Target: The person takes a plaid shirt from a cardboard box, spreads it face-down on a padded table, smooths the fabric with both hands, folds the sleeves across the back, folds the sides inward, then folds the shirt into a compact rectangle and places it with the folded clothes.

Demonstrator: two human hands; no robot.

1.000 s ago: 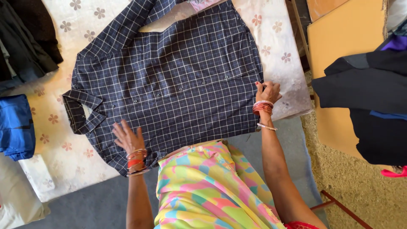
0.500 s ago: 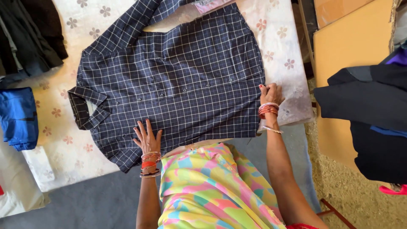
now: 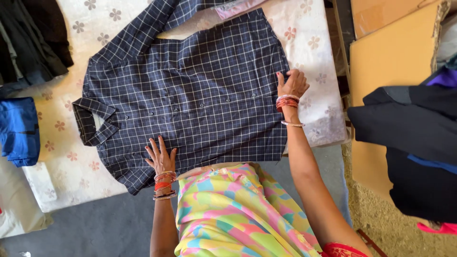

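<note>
- On the flower-print pad [image 3: 314, 43], a dark checked shirt [image 3: 190, 95] lies flat, buttoned front up, collar [image 3: 93, 121] to the person's left and hem to the right; its long axis runs left to right across the view.
- Left hand [image 3: 161, 157]: palm down, fingers spread, pressing the near edge of the shirt below the collar; grip apart, holding nothing.
- Right hand [image 3: 293, 83]: at the hem, fingers curled onto the cloth edge; whether they pinch the cloth cannot be told.
- Relation: the shirt lies away from both hands, across the pad; the right hand is nearer the hem, the left nearer the collar.
- Surroundings: blue cloth [image 3: 18, 131] at far left, dark clothes [image 3: 33, 43] above it, a dark garment [image 3: 409, 133] at right.
</note>
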